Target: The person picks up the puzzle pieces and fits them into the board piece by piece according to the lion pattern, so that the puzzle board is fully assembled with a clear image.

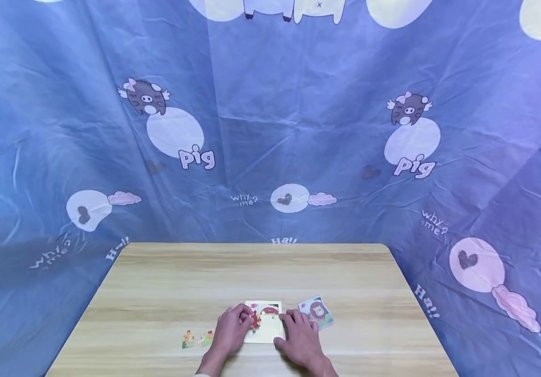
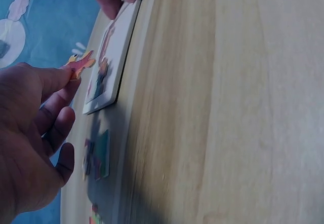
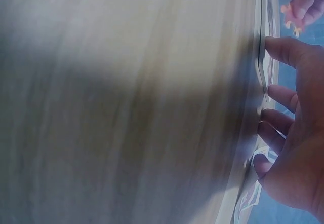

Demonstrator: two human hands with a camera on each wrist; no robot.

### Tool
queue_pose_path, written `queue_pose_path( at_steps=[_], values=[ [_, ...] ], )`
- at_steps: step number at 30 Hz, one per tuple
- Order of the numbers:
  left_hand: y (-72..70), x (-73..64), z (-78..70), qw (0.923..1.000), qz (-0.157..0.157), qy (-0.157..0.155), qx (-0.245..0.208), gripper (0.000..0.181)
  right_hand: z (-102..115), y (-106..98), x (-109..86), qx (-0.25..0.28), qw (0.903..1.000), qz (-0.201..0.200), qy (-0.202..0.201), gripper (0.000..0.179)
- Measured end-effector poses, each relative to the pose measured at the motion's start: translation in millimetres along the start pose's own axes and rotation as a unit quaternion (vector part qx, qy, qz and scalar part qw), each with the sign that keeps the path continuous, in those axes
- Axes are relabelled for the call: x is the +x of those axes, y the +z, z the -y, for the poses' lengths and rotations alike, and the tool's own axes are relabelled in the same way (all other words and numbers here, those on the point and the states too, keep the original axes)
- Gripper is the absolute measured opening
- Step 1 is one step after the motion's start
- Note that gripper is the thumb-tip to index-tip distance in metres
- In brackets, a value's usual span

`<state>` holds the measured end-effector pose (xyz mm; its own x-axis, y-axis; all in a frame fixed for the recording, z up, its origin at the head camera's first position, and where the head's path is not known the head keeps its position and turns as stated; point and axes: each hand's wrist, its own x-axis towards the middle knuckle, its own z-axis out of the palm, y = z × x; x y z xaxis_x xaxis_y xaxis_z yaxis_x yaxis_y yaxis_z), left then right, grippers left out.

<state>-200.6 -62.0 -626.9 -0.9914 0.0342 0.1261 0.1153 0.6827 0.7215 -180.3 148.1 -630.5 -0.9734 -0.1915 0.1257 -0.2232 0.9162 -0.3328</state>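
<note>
My left hand (image 1: pixel 230 330) pinches a small red and orange jigsaw piece (image 2: pixel 81 66) between thumb and forefinger, with the other fingers loosely bent. In the head view it holds the piece (image 1: pixel 254 320) above the left part of a white puzzle board (image 1: pixel 269 334). Along the board's top lies a fitted strip of picture (image 1: pixel 269 309); the lower part shows bare white. My right hand (image 1: pixel 300 337) rests at the board's right side, thumb and fingertips (image 3: pixel 277 45) touching its edge, nothing gripped. Its fingers are relaxed and slightly spread in the right wrist view.
A lion picture card (image 1: pixel 319 310) lies on the wooden table (image 1: pixel 256 267), just beyond my right hand. Loose jigsaw pieces (image 1: pixel 188 340) lie left of my left hand. Blue printed cloth (image 1: pixel 261 131) hangs around the table's back and sides.
</note>
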Motion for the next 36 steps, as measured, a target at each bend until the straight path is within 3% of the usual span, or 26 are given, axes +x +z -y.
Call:
queue_pose_path(
  at_steps=[12, 30, 36],
  values=[
    [20.8, 10.0, -6.6, 0.9994, 0.000, 0.021, 0.028, 0.006, -2, 0, -0.8, -0.002, 1.0000, -0.001, -0.002, 0.059],
    [29.8, 14.4, -10.0, 0.9968, -0.007, 0.013, 0.079, 0.005, -5, 3, -2.4, -0.004, 1.0000, -0.007, -0.004, 0.058],
    [30.0, 14.4, -8.0, 0.9943, -0.022, 0.022, 0.102, 0.011, -3, 1, -2.4, 0.000, 1.0000, -0.007, -0.005, 0.058]
  ],
)
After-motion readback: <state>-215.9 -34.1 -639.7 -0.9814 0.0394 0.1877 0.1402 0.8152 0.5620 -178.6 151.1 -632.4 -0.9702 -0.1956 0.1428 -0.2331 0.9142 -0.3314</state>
